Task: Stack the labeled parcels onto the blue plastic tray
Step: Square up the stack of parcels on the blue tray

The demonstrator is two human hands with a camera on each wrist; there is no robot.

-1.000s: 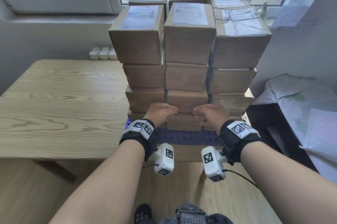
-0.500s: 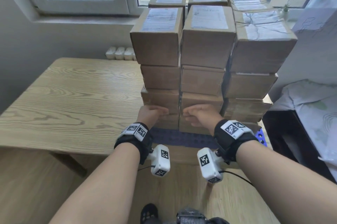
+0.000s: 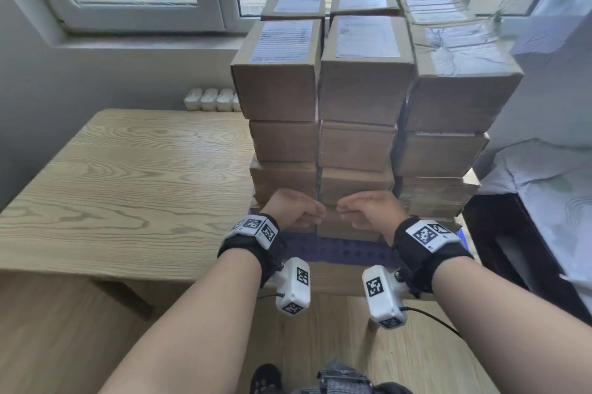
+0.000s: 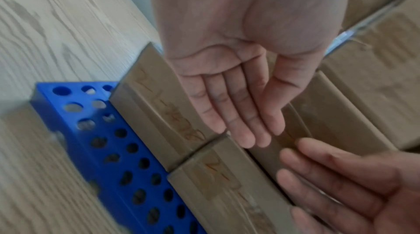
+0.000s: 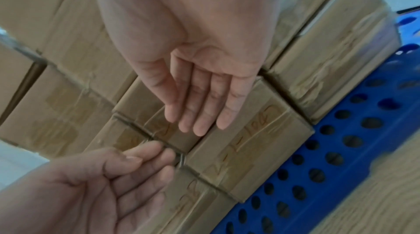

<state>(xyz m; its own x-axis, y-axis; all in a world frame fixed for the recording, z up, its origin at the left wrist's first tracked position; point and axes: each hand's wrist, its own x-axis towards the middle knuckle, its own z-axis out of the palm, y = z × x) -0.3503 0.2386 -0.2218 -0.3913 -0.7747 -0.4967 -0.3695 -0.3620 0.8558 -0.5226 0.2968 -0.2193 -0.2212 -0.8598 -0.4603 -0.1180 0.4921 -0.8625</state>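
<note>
A tall stack of brown cardboard parcels [image 3: 362,92] with white labels on top stands on the blue perforated tray [image 3: 336,251] at the table's near right corner. My left hand [image 3: 294,209] and right hand [image 3: 368,209] hover side by side in front of the lowest front boxes, fingertips pointing toward each other. In the left wrist view the left hand [image 4: 256,130] has straight, relaxed fingers over a box with orange handwriting [image 4: 154,112] and holds nothing. In the right wrist view the right hand [image 5: 195,112] is likewise flat and empty. Whether the fingers touch the cardboard I cannot tell.
The wooden table [image 3: 128,185] stretches left of the stack. Behind it are a window sill and small white objects [image 3: 208,98]. A dark piece of furniture with white covers [image 3: 544,185] stands close on the right. Wooden floor lies below the table's front edge.
Both hands, earlier bunched against the lowest front boxes, have eased back and loosened their fingers. The stack stays as it was; my head view has shifted left and down.
</note>
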